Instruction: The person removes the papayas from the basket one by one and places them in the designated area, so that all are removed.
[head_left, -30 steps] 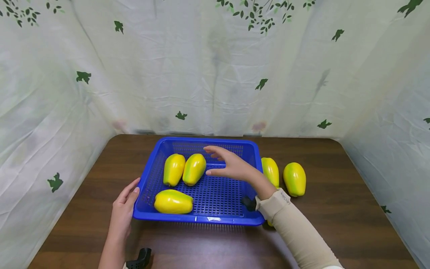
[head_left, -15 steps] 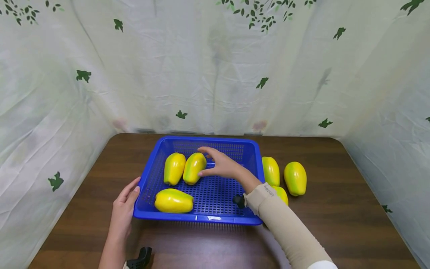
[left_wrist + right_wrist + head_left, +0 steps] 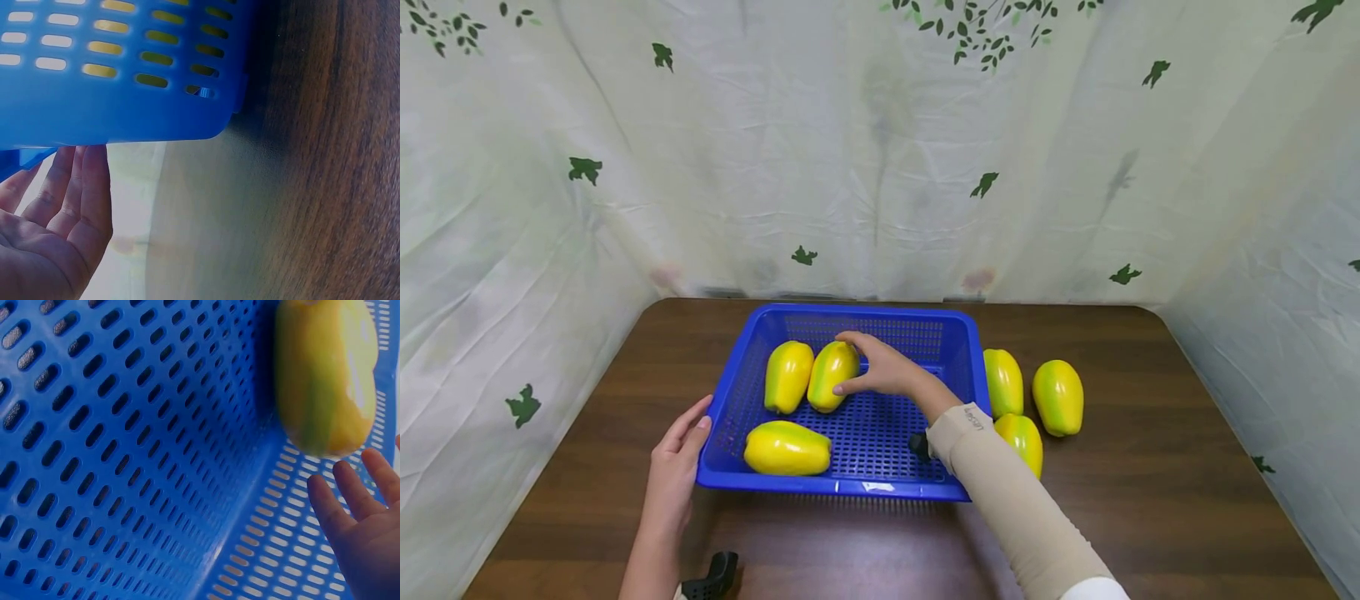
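A blue plastic basket (image 3: 895, 493) stands on the table, with three yellow-green papayas inside. Two papayas lie side by side toward the back: one at the left (image 3: 788, 377), the other (image 3: 832, 379) right by my right hand. A third papaya (image 3: 787, 448) lies crosswise at the front. My right hand (image 3: 883, 368) spreads thumb and fingers over the second papaya's right side; in the right wrist view the fingers (image 3: 356, 494) look nearly straight, tips close to a papaya (image 3: 325, 381). Straight fingers of my left hand (image 3: 677, 458) touch the basket's left side at the rim.
Three more papayas lie on the brown wooden table (image 3: 1180, 467) right of the basket: one against its side (image 3: 1003, 382), one farther right (image 3: 1058, 398), one partly behind the right sleeve (image 3: 1021, 442). A white curtain with green leaf prints (image 3: 880, 167) surrounds the table.
My right hand has moved left and slightly down inside the basket, up to the second papaya. The front right papaya has come into view beside the sleeve. My left hand stays at the rim.
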Demonstrator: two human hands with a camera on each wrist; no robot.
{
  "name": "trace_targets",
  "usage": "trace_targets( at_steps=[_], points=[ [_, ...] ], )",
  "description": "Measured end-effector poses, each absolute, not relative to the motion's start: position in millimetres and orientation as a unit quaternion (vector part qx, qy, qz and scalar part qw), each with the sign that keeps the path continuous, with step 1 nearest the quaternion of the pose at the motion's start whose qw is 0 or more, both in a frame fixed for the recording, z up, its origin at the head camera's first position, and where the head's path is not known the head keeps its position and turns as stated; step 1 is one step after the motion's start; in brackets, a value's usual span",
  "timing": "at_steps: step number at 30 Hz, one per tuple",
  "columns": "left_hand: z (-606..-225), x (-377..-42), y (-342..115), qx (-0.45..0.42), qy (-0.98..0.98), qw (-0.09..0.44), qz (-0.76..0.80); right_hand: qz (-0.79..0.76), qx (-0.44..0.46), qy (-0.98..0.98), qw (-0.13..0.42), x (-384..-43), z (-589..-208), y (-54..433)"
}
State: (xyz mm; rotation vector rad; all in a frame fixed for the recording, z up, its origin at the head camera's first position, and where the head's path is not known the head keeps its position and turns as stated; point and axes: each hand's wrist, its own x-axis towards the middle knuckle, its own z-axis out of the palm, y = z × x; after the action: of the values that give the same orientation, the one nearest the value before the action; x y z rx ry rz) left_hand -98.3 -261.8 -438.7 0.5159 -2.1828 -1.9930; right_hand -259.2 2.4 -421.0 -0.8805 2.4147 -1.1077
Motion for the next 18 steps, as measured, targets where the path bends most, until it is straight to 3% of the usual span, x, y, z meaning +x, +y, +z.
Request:
trace_targets(
  at_steps=[18],
  points=[
    [-440,-98,-263,0.162,-0.726,0.071,-0.664,-0.372,-0.280,0.865,0.189,-260,-430,-15]
  ],
)
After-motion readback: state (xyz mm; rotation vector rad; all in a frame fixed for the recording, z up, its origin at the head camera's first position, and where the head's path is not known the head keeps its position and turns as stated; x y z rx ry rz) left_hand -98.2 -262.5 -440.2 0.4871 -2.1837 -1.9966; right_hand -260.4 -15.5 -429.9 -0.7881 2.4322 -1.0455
